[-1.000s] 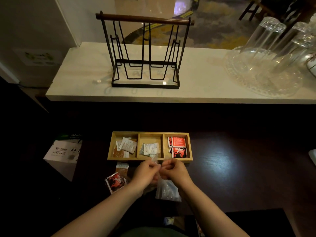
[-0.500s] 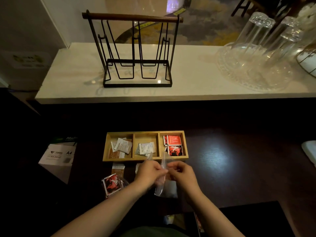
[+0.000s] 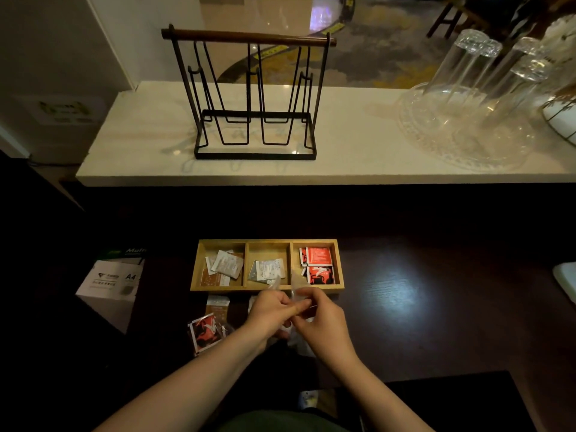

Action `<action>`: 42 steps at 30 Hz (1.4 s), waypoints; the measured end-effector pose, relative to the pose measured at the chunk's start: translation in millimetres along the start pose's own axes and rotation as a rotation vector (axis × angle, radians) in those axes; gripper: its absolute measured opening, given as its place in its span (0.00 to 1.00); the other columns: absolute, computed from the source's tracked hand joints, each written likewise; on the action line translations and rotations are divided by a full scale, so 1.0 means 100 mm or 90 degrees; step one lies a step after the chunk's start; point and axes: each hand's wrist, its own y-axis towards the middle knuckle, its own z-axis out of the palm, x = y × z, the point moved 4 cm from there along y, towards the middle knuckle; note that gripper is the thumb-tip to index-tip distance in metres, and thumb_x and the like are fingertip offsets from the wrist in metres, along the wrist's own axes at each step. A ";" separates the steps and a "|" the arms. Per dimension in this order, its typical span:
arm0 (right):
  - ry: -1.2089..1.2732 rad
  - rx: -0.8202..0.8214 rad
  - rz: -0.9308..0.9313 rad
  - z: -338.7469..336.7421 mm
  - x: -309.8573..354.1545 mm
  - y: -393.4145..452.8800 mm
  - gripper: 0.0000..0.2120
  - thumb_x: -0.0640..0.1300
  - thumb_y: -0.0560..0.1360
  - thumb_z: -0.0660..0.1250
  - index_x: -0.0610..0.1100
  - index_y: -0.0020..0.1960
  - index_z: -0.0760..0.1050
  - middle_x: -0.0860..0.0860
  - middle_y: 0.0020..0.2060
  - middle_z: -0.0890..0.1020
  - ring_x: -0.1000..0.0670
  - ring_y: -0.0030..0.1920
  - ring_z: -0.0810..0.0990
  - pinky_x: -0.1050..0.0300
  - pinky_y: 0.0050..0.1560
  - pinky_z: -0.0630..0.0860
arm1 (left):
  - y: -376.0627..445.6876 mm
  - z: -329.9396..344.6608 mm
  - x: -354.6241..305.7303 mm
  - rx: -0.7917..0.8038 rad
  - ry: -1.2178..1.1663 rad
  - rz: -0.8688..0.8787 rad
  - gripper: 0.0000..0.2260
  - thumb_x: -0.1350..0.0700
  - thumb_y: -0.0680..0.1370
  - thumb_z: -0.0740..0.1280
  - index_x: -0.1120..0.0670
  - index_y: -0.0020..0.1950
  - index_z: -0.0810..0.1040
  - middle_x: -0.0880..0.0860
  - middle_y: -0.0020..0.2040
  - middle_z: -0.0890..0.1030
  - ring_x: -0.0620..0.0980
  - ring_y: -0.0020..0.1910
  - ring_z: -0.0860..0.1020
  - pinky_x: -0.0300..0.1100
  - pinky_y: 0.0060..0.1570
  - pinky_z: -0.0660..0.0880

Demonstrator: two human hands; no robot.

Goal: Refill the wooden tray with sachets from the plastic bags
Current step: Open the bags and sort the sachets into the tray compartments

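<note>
On the dark wooden table (image 3: pixel 405 307) sits a three-compartment light wooden tray (image 3: pixel 268 287): white and brown sachets (image 3: pixel 225 265) in its left section, pale grey-white sachets (image 3: pixel 267 269) in the middle, red sachets (image 3: pixel 318 265) in the right. Just in front of the tray, both hands meet over a clear plastic bag (image 3: pixel 296 338); the left hand (image 3: pixel 270 313) and the right hand (image 3: pixel 321 322) each pinch its upper edge with curled fingers (what the bag contains is too dim to tell). A red-and-black sachet packet (image 3: pixel 206 334) lies left of the hands. On the pale stone counter (image 3: pixel 352 151) stand a black wire rack with a wooden bar (image 3: pixel 249 98) and upturned clear glasses (image 3: pixel 477 79)
</note>
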 end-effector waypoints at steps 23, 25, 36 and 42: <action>0.027 0.019 0.041 -0.02 -0.06 0.15 0.03 0.40 0.75 0.66 0.45 0.45 0.79 0.55 0.33 0.79 0.61 0.32 0.77 0.72 0.32 0.72 | -0.02 0.02 0.02 0.001 -0.069 0.068 0.12 0.50 0.77 0.66 0.55 0.36 0.74 0.49 0.27 0.75 0.42 0.24 0.75 0.38 0.27 0.74; 0.030 0.009 0.057 -0.01 -0.10 0.20 0.06 0.42 0.76 0.66 0.47 0.42 0.79 0.55 0.31 0.80 0.60 0.31 0.77 0.71 0.32 0.71 | -0.04 0.03 -0.01 0.021 -0.076 0.086 0.11 0.52 0.79 0.64 0.53 0.37 0.74 0.49 0.29 0.75 0.43 0.25 0.76 0.37 0.28 0.74; 0.203 0.021 0.166 0.08 -0.14 0.18 0.07 0.42 0.78 0.62 0.46 0.42 0.76 0.50 0.36 0.81 0.53 0.38 0.79 0.59 0.39 0.75 | -0.07 0.04 -0.12 -0.008 0.018 0.126 0.12 0.55 0.81 0.59 0.52 0.37 0.68 0.52 0.34 0.76 0.48 0.31 0.78 0.37 0.29 0.76; 0.138 0.016 0.161 0.01 -0.13 0.22 0.05 0.43 0.78 0.62 0.46 0.44 0.75 0.51 0.37 0.80 0.54 0.36 0.77 0.63 0.36 0.73 | -0.05 0.00 -0.17 -0.013 0.064 0.126 0.11 0.56 0.82 0.57 0.53 0.39 0.69 0.52 0.35 0.76 0.48 0.32 0.77 0.40 0.33 0.76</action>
